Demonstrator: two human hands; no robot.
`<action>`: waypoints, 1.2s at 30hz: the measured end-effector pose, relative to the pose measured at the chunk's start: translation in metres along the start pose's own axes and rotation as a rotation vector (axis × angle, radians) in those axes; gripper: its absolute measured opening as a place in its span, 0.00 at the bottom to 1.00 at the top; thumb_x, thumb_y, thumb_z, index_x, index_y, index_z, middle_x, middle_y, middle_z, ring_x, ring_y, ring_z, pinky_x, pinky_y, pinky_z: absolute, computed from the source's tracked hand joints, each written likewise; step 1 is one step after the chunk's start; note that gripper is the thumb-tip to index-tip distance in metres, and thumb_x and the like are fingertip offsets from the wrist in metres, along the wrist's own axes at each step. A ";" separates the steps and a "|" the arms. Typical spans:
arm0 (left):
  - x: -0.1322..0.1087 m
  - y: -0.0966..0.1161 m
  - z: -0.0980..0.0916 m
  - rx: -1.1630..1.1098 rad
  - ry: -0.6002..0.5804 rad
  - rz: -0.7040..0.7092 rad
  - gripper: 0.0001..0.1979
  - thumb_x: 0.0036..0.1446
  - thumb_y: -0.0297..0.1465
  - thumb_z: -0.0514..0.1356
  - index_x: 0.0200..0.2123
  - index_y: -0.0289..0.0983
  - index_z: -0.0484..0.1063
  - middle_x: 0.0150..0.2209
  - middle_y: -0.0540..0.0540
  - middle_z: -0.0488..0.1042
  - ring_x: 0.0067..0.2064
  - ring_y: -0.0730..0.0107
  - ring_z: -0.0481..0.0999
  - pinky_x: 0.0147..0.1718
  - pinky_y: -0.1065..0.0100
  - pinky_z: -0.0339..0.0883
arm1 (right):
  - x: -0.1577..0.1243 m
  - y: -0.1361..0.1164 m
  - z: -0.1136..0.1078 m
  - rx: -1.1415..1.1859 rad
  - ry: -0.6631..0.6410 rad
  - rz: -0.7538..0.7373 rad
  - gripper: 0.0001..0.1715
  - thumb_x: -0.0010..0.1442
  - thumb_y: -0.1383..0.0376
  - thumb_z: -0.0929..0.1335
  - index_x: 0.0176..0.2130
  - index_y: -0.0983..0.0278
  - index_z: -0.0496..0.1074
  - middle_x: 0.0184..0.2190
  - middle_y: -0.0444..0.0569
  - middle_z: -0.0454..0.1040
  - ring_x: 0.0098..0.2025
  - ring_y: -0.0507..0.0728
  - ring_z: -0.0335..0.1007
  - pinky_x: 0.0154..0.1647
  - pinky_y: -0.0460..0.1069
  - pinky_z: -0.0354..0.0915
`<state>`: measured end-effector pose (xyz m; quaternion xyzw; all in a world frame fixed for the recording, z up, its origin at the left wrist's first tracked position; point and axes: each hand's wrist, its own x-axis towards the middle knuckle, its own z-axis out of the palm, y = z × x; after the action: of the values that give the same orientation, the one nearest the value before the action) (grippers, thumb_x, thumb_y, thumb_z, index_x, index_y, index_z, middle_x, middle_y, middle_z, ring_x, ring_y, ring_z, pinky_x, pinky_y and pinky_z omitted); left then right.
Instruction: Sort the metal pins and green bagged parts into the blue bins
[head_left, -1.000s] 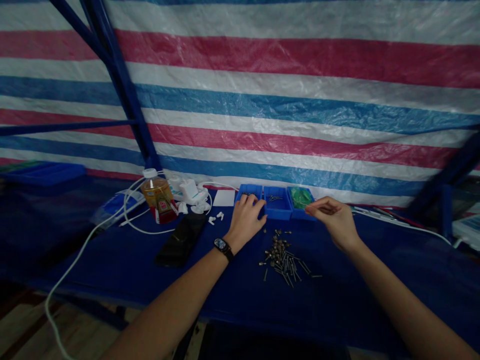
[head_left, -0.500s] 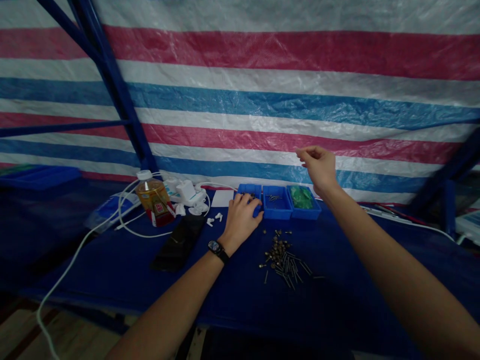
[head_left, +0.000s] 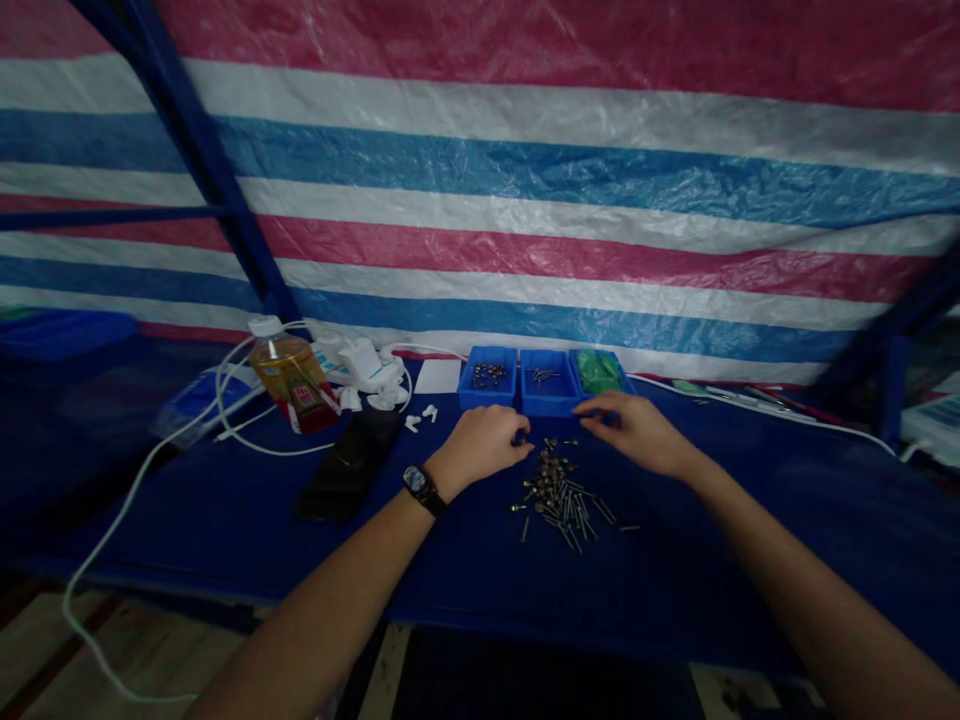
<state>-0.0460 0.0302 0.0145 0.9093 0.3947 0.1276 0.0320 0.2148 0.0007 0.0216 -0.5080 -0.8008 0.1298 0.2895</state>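
Note:
My left hand, a dark smartwatch on its wrist, hovers by the upper left of a pile of loose screws and small brass-coloured fittings. Its fingers are bent, with a gap to the thumb and nothing visible between them. Above the pile's right side is my right hand, thumb and fingers apart and nothing seen in them. Behind the hands stand three blue bins: the left bin holds small fittings, the middle bin a few screws, and the right one a green plastic bag.
On the left of the blue table are a drink bottle, a black pouch-like item, white earbuds and a power strip with chargers. A white cable hangs over the front edge. Striped sheeting rises behind.
My right hand has come down from in front of the sheeting to near the pile. My left hand has left the left bin and drawn back towards the pile. The view has tilted down slightly.

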 end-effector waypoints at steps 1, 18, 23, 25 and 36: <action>0.001 0.000 0.002 -0.007 -0.018 0.003 0.08 0.60 0.35 0.63 0.41 0.39 0.79 0.36 0.46 0.79 0.36 0.64 0.77 0.31 0.68 0.65 | -0.006 0.002 0.012 -0.079 -0.032 -0.030 0.15 0.62 0.64 0.68 0.48 0.61 0.79 0.44 0.52 0.79 0.45 0.60 0.76 0.49 0.56 0.69; 0.007 0.001 0.011 -0.091 0.123 0.141 0.13 0.63 0.32 0.61 0.50 0.42 0.76 0.45 0.46 0.76 0.46 0.63 0.76 0.46 0.62 0.69 | -0.005 0.001 0.023 0.139 0.110 0.164 0.15 0.57 0.68 0.67 0.41 0.63 0.81 0.36 0.49 0.77 0.36 0.55 0.75 0.43 0.52 0.70; 0.012 0.007 0.017 -0.057 0.072 0.289 0.10 0.63 0.27 0.60 0.46 0.42 0.78 0.42 0.47 0.77 0.45 0.62 0.73 0.46 0.62 0.67 | -0.004 0.001 0.032 0.116 0.055 0.236 0.10 0.52 0.70 0.68 0.37 0.64 0.77 0.32 0.48 0.78 0.33 0.55 0.74 0.38 0.50 0.68; 0.014 0.008 0.020 -0.052 0.054 0.304 0.08 0.63 0.28 0.61 0.44 0.40 0.78 0.41 0.47 0.77 0.44 0.63 0.73 0.46 0.62 0.66 | -0.004 -0.001 0.034 0.070 0.022 0.256 0.07 0.51 0.70 0.69 0.34 0.64 0.76 0.31 0.47 0.79 0.32 0.55 0.74 0.36 0.49 0.67; 0.016 0.002 0.021 -0.086 0.137 0.218 0.05 0.64 0.28 0.59 0.40 0.38 0.75 0.38 0.47 0.77 0.42 0.63 0.73 0.44 0.62 0.67 | -0.008 0.002 0.002 -0.047 -0.117 0.131 0.15 0.57 0.63 0.71 0.46 0.61 0.78 0.38 0.49 0.81 0.37 0.57 0.76 0.41 0.51 0.67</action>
<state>-0.0291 0.0414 -0.0027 0.9338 0.2890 0.2088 0.0297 0.2171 -0.0053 0.0163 -0.5577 -0.7841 0.1589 0.2211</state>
